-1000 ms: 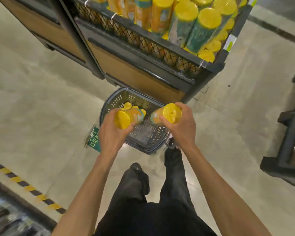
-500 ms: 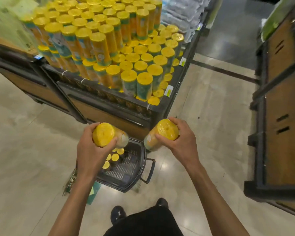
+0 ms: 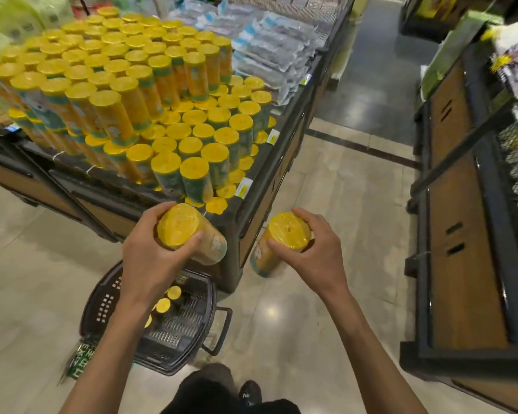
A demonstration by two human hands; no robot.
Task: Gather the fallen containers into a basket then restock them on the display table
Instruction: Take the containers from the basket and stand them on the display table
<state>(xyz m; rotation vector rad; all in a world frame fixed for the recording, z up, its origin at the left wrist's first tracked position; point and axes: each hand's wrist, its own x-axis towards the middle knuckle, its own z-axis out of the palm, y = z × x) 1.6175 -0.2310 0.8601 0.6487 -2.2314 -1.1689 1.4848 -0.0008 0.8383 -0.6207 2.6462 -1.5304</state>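
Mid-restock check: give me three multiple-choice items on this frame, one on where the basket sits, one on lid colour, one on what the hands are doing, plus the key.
1. Where is the basket?
A) on the floor beside the display table
B) on top of that table
C) hung on a forearm

2. What colour are the lids of the left container and the right container?
A) red
B) yellow
C) white

3. What are the left hand and the right hand doing?
A) both are empty
B) only the right holds something
C) each grips one container

Key:
1 A: the basket stands on the floor tiles under the left forearm, by the table's corner.
2 B: both lids face the camera and are yellow.
3 C: fingers of each hand curl round a container near its lid.
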